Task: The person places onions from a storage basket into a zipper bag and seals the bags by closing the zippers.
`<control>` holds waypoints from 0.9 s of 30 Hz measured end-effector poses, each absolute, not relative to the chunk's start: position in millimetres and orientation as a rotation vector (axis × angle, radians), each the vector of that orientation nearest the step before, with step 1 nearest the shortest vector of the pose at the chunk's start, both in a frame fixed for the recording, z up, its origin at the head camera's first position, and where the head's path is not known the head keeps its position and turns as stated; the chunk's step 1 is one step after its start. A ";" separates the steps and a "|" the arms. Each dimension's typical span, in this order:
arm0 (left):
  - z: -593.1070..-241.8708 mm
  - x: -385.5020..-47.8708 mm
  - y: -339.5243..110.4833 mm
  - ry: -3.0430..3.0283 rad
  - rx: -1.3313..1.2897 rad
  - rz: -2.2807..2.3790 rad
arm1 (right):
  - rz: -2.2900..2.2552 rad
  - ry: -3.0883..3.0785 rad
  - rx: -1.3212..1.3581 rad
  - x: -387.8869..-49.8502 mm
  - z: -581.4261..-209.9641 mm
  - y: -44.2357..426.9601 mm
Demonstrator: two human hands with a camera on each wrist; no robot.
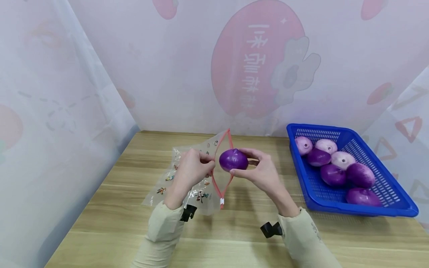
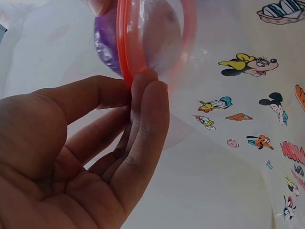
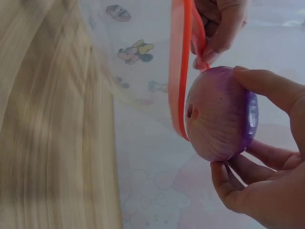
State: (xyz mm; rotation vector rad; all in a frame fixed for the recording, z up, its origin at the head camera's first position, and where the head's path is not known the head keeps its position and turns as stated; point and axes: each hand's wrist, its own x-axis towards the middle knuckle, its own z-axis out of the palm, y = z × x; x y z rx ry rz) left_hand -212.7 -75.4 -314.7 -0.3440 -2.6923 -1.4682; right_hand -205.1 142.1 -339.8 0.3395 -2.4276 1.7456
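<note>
Right grip (image 1: 259,169) pinches an onion (image 1: 233,160), facing left grip (image 1: 191,169), which pinches a bag (image 1: 205,189) by its rim (image 1: 216,187). Only the wrist views show the onion's pale end (image 3: 209,114); the left one shows printed "AND" (image 2: 299,170).

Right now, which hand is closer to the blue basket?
Right. The right hand, holding a purple onion, is left of the blue basket; the left hand is farther away, beyond the onion, pinching the red edge of the clear bag.

A small curtained booth (image 1: 67,123); pale cloth (image 1: 174,74) printed with strawberries (image 1: 380,93) hangs along three sides of a wood-grain table (image 1: 110,208); the wider room is hidden.
</note>
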 end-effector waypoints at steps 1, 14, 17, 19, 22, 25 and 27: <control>-314.6 -212.7 -75.2 -2.686 -0.346 -1.480 | 1.713 -2.440 0.341 -205.3 -339.6 141.4; -313.8 -211.2 -72.6 -2.718 -0.376 -1.477 | 1.283 -2.490 0.585 -210.8 -346.3 138.4; -314.4 -211.9 -72.1 -2.707 -0.376 -1.481 | 1.278 -2.501 0.617 -211.6 -348.2 138.7; -314.5 -212.5 -71.9 -2.700 -0.375 -1.489 | 1.292 -2.512 0.615 -211.6 -348.9 139.1; -314.4 -212.8 -71.7 -2.698 -0.382 -1.489 | 1.339 -2.523 0.597 -211.3 -349.6 139.4; -314.4 -212.5 -71.9 -2.698 -0.386 -1.501 | 1.372 -2.526 0.592 -211.3 -350.7 139.6; -314.1 -211.8 -72.1 -2.695 -0.384 -1.511 | 1.376 -2.527 0.600 -211.9 -351.8 139.4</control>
